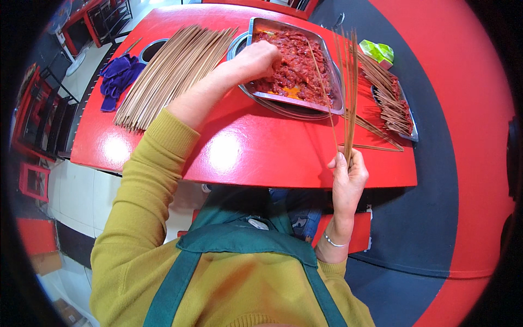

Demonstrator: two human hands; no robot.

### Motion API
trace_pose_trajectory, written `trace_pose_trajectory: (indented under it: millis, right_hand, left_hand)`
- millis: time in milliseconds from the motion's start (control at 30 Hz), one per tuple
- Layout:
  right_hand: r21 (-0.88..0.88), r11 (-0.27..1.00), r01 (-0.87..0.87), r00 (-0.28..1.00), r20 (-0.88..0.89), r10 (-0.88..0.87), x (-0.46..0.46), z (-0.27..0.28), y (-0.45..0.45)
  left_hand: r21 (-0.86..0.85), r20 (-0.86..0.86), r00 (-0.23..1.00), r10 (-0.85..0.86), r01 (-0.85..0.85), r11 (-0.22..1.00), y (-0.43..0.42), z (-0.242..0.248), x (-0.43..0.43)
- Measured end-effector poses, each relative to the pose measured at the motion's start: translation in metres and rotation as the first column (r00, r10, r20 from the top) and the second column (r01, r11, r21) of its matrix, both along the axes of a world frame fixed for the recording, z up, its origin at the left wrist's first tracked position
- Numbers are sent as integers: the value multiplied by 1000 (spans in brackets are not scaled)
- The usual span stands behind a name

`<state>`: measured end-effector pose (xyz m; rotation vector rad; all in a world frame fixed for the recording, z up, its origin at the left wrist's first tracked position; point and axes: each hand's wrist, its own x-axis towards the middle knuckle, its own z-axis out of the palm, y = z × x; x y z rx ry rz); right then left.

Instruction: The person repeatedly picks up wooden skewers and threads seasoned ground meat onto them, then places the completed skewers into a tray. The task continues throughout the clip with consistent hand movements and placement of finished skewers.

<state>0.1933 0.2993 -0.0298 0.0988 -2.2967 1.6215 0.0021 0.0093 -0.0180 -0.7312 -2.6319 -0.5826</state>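
My left hand reaches into a metal tray of red marinated meat pieces. Its fingers curl down at the meat, and the fingertips are hidden, so I cannot tell whether a piece is between them. In my right hand, near the table's front edge, a thin bundle of bamboo skewers stands upright. One single skewer splits off from the bundle at the thumb and slants left across the tray. The skewers in the hand carry no meat that I can see.
A wide pile of bare bamboo skewers covers the red table's left part, beside a purple cloth and a round dark opening. At right are loose skewers, a tray of meat-loaded skewers and a green packet.
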Motion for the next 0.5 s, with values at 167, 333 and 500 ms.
trace_pose_trajectory:
  millis: [167,333,500]
  right_hand:
    - [18,1000,11,997,75,-12,6,7,2]
    - [25,999,-38,998,41,37,7,7,-4]
    - [48,998,-43,998,43,41,8,8,-8]
  left_hand:
    - [574,261,959,-113,-59,817,-12,13,-7]
    - [847,323,883,-341,-109,520,-14,18,-1]
    - [917,352,822,-448,-208,339,-12,20,1]
